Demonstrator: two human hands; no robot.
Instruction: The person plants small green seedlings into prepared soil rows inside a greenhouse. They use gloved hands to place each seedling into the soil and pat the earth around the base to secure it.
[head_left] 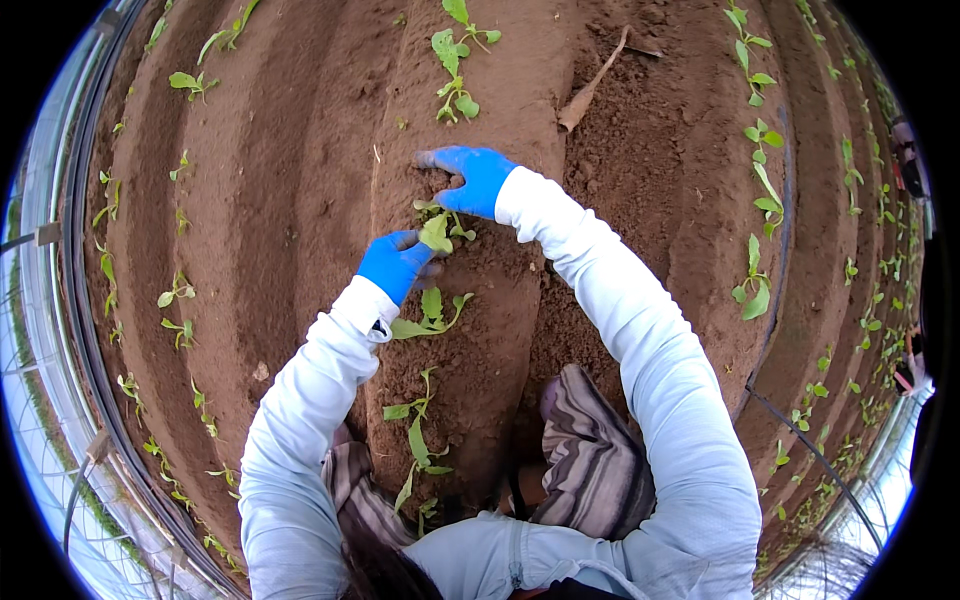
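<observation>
pale jacket (480,550), gloved hands (393,266) (478,182) at seedling (436,234), brown debris (594,88) ahead, planted rows (757,302) alongside

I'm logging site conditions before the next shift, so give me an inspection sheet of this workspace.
Surface: brown soil in long ridges, loose and crumbly beside the central one.
Job's things: a leafy seedling between the hands; more seedlings in rows on the ridges.
Clutter: a brown, stick-like piece lying on the soil, up and right of the hands.
Hands: both blue-gloved; the left hand at the seedling, its grip unclear; the right hand just beyond it, thumb apart from fingers.
Cables: a thin dark line at lower right; whether cable or hose is unclear.
Surroundings: pale, framed sheeting along the left edge.
</observation>
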